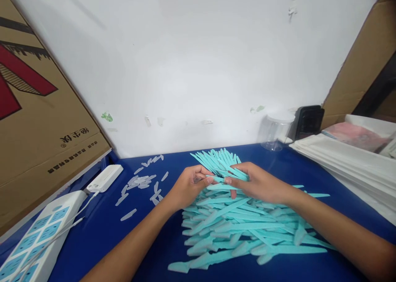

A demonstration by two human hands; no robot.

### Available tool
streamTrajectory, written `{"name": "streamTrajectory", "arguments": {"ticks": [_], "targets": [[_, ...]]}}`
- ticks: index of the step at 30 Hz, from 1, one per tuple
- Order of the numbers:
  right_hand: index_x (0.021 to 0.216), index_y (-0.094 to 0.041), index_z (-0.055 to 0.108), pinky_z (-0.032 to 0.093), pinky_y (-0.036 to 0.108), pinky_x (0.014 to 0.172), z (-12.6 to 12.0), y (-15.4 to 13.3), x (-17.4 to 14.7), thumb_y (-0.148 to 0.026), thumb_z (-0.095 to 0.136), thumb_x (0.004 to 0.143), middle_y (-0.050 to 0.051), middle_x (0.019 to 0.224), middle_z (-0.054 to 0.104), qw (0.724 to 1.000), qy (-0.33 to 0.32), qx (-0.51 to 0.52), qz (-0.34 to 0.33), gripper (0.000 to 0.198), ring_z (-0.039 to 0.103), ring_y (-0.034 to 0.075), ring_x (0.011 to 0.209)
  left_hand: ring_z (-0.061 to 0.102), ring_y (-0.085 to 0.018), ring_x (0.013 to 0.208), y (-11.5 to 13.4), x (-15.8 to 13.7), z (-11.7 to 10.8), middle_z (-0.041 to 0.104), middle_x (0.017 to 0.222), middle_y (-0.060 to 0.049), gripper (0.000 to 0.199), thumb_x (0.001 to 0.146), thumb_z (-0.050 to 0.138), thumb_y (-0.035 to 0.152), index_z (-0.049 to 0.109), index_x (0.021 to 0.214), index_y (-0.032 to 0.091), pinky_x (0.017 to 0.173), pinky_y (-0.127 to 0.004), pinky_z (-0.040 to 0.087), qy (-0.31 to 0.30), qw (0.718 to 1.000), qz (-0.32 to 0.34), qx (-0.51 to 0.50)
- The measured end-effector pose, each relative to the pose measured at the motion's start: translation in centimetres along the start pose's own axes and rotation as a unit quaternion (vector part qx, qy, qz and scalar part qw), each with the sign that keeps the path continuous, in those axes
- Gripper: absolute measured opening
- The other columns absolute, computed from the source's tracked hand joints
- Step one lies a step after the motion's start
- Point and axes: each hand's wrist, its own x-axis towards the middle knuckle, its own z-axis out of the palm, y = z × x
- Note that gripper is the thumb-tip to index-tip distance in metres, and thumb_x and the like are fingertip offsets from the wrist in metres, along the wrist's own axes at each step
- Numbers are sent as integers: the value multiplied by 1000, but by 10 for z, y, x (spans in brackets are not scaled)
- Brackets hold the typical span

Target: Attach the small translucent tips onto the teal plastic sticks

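Over a heap of turquoise eyebrow razors [229, 224], both hands meet at one razor [219, 179]. My left hand [190, 187] pinches its left end between thumb and fingers. My right hand [260, 185] is closed around the other part, with turquoise handles also showing against its fingers; I cannot tell how many it holds. Just beyond the hands lies a fanned bunch of razors [213, 160], tips pointing away. Loose translucent blade covers [140, 182] are scattered on the blue table to the left.
A white power strip [66, 210] with cables and a white adapter [105, 178] lie at left, beside a large cardboard box [46, 109]. A clear lidded jar [275, 131] and a black holder [309, 121] stand at the back right. White packaging [340, 158] is stacked at right.
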Motion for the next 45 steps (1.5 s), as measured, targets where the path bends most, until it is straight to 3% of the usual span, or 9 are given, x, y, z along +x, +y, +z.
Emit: {"name": "streamTrajectory", "arguments": {"ticks": [7,10,13,18,29,32,34,39,45], "targets": [[87,-18,61,29,23,43,-1,2,1,-61,62,93,0,66,66,999,8,39,6,43,38,9,46,48,-9,57,1,1,0,70,85,-6,40,91,67,54,68,97,14,51,-22,32,26,999,-11,-25],[74,-21,50,30,24,46,-4,6,2,-66,60,91,-6,51,45,999,34,27,10,50,40,10,46,31,-5,46,-1,3,-5,60,77,-1,38,96,58,53,66,99,16,43,-21,20,59,992,-58,-93],[71,-22,47,31,26,48,-8,8,2,-70,58,90,-5,49,45,998,54,-16,18,54,43,12,46,20,-4,46,-5,5,-13,48,72,3,29,96,56,41,66,101,15,42,-19,14,64,970,-116,-204],[70,-22,49,39,28,54,-11,6,2,-70,55,92,-4,49,51,998,46,-49,13,53,47,13,47,40,-5,57,-9,6,-23,57,88,-4,27,86,60,17,69,111,10,48,-18,30,-8,929,-129,-347],[69,-22,49,46,28,56,-10,5,1,-68,55,93,-2,50,54,998,5,-63,-24,53,56,16,48,65,-12,81,-5,6,-23,62,138,-23,45,88,77,19,60,130,12,64,-22,54,24,943,-102,-316],[71,-21,55,50,29,56,-9,4,1,-68,56,92,-2,55,56,998,3,-51,-23,52,60,16,49,68,-15,84,-5,6,-22,65,134,-23,48,89,78,28,59,129,12,61,-22,55,37,952,-117,-281],[73,-20,58,52,30,55,-9,4,1,-68,58,92,0,62,60,999,3,-42,-20,51,61,16,48,63,-11,68,-7,6,-21,69,126,-23,45,90,75,38,61,124,12,49,-20,48,42,962,-116,-245],[68,-21,49,50,28,51,-8,6,3,-68,59,90,-1,63,59,999,12,-33,-22,53,57,13,45,25,-2,43,-13,6,-17,70,85,-7,40,94,66,50,64,107,12,39,-18,18,42,969,-93,-224],[70,-21,52,43,25,42,-8,9,4,-74,63,82,0,66,55,999,32,-18,1,56,63,18,56,43,-7,60,-8,6,-16,67,95,-9,33,87,72,27,69,116,11,51,-20,30,34,951,-125,-281]]}}
